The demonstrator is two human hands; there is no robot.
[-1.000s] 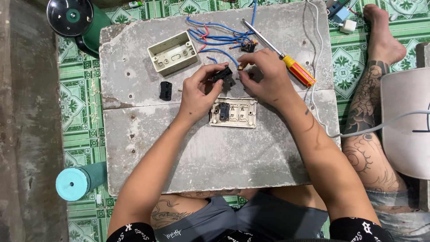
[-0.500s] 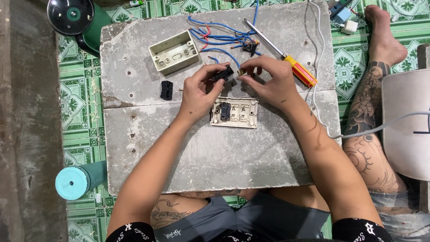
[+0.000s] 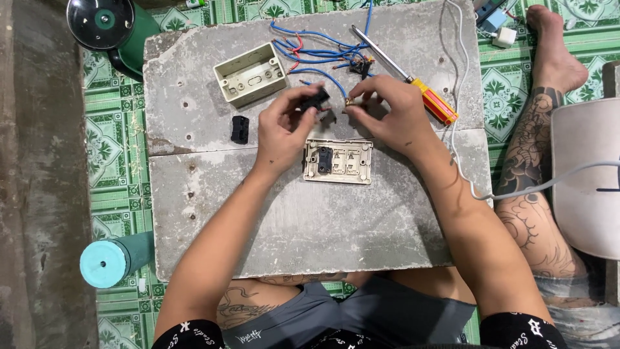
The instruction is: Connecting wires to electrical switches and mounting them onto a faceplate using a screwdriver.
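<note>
Left hand (image 3: 282, 129) pinches a small black switch module (image 3: 316, 100) between thumb and fingers, lifted just above the slab near the middle of its far half. Right hand (image 3: 387, 110) is closed narrowly on a tiny brass-coloured piece (image 3: 351, 102) at the end of a blue wire (image 3: 326, 76), held right beside the module; whether the two touch I cannot tell.

Just below the hands lies a cream faceplate (image 3: 338, 161) with one black module already seated in its left slot and the other slots open, so the fitting looks, by my judgement, about a third done. A second loose black module (image 3: 240, 129) waits toward the slab's left edge. The cream wall box (image 3: 250, 83) sits unwired near the far left corner. A tangle of blue and red wires (image 3: 310, 48) spreads along the far edge, and a screwdriver (image 3: 413, 83) with an orange and yellow handle lies unheld toward the far right. The grey concrete slab (image 3: 310, 239) carries it all.
</note>
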